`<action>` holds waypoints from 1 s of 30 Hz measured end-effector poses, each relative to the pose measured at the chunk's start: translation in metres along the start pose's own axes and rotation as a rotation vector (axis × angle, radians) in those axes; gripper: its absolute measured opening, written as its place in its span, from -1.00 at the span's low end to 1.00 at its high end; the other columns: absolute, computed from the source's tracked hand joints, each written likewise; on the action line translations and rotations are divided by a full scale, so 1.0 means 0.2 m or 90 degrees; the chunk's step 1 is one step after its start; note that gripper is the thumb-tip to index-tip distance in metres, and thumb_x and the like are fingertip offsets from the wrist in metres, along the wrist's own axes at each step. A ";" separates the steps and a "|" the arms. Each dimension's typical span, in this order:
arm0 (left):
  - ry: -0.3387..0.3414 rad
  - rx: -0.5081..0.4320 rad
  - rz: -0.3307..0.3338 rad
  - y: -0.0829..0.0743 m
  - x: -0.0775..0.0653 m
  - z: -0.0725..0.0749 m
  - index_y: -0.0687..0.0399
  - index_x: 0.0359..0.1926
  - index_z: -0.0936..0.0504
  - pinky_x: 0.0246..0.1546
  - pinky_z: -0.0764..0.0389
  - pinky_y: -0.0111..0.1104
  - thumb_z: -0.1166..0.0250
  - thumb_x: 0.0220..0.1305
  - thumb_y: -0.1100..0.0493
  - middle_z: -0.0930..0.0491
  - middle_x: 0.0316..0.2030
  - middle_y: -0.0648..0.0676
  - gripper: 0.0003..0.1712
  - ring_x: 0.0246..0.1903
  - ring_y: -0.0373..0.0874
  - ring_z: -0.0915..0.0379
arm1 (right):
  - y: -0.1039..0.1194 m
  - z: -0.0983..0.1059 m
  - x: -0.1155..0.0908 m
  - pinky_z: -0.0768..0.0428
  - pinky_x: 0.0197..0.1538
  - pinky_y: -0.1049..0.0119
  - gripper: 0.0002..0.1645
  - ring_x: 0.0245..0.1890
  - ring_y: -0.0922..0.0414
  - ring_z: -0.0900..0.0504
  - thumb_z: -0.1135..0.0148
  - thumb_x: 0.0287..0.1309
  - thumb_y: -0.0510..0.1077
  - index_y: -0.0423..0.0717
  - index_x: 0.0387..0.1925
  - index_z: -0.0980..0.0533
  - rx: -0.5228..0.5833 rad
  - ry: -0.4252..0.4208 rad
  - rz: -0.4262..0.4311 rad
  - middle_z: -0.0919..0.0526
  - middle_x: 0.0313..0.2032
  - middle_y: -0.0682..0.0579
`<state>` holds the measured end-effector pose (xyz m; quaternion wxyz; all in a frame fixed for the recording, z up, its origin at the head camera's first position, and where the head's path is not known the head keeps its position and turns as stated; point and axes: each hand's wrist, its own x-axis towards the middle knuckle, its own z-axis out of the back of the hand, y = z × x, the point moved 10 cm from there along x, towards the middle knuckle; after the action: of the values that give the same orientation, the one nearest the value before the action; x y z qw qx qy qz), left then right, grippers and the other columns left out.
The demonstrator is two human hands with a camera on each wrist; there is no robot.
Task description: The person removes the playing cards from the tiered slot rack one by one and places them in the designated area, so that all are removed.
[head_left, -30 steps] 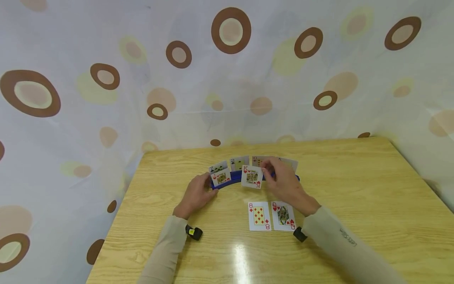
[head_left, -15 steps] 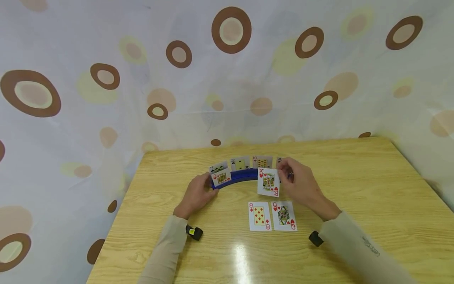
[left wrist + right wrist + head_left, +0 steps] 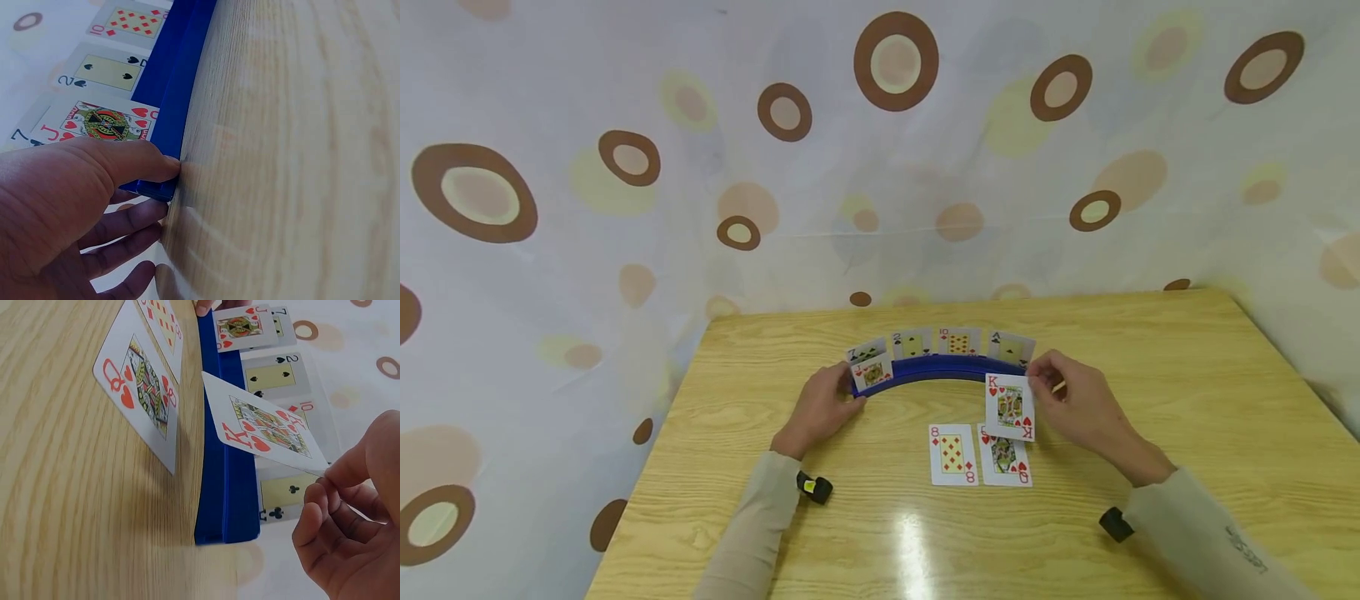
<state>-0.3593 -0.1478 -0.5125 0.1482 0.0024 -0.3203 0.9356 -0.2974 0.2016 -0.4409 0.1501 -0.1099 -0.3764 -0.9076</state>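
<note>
My left hand (image 3: 822,408) grips the left end of a curved blue card holder (image 3: 940,365), thumb in front and fingers around the end, as the left wrist view shows. At that end the jack of hearts (image 3: 103,122) stands before a black seven (image 3: 867,352). Further along the back row stand the two of spades (image 3: 913,342), ten of diamonds (image 3: 959,342) and a black ace (image 3: 1011,347). My right hand (image 3: 1086,410) pinches the king of hearts (image 3: 265,425) by its right edge, raised in front of the holder's right part. In the head view it overlaps the queen's top.
The eight of diamonds (image 3: 952,456) and queen of hearts (image 3: 1006,464) lie face up side by side on the wooden table (image 3: 1187,375), nearer than the holder. Patterned cloth (image 3: 820,183) hangs behind the table and along its sides.
My right hand has carried the king of hearts rightward and nearer, from before the holder's middle to above the queen of hearts. The ace is uncovered. My left hand stays on the holder.
</note>
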 end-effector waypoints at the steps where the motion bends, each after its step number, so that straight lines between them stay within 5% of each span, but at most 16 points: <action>1: 0.000 0.001 0.001 0.00 0.00 0.00 0.17 0.21 -0.66 0.06 -0.55 -0.10 -0.53 0.39 0.14 -0.72 -0.11 0.10 -0.55 -0.13 -0.06 -0.49 | -0.01 0.01 -0.01 -0.63 -0.22 0.43 -0.90 -0.30 0.25 -0.56 -0.26 0.46 -0.34 -0.16 -0.09 -0.63 -0.006 0.006 -0.005 -0.69 -0.29 0.02; 19: 0.003 0.001 -0.001 0.00 0.00 0.00 0.19 0.22 -0.65 0.10 -0.57 -0.06 -0.52 0.40 0.13 -0.74 -0.08 0.13 -0.54 -0.10 -0.03 -0.53 | -0.28 0.04 -0.13 -0.46 -0.35 0.39 -0.92 -0.32 0.19 -0.49 -0.30 0.41 -0.32 -0.26 -0.12 -0.64 -0.057 0.153 -0.112 -0.67 -0.30 0.00; 30: 0.005 0.000 0.003 0.00 0.00 0.00 0.19 0.24 -0.65 0.12 -0.57 -0.06 -0.52 0.39 0.14 -0.74 -0.07 0.14 -0.52 -0.09 -0.01 -0.53 | -0.38 -0.03 -0.17 -0.39 -0.30 0.34 -0.93 -0.33 0.12 -0.48 -0.28 0.35 -0.26 -0.22 -0.23 -0.63 -0.079 0.189 -0.179 -0.62 -0.35 0.01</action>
<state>-0.3589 -0.1475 -0.5125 0.1475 -0.0023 -0.3198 0.9359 -0.2927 0.2554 -0.5045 0.0684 0.0698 -0.3049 -0.9474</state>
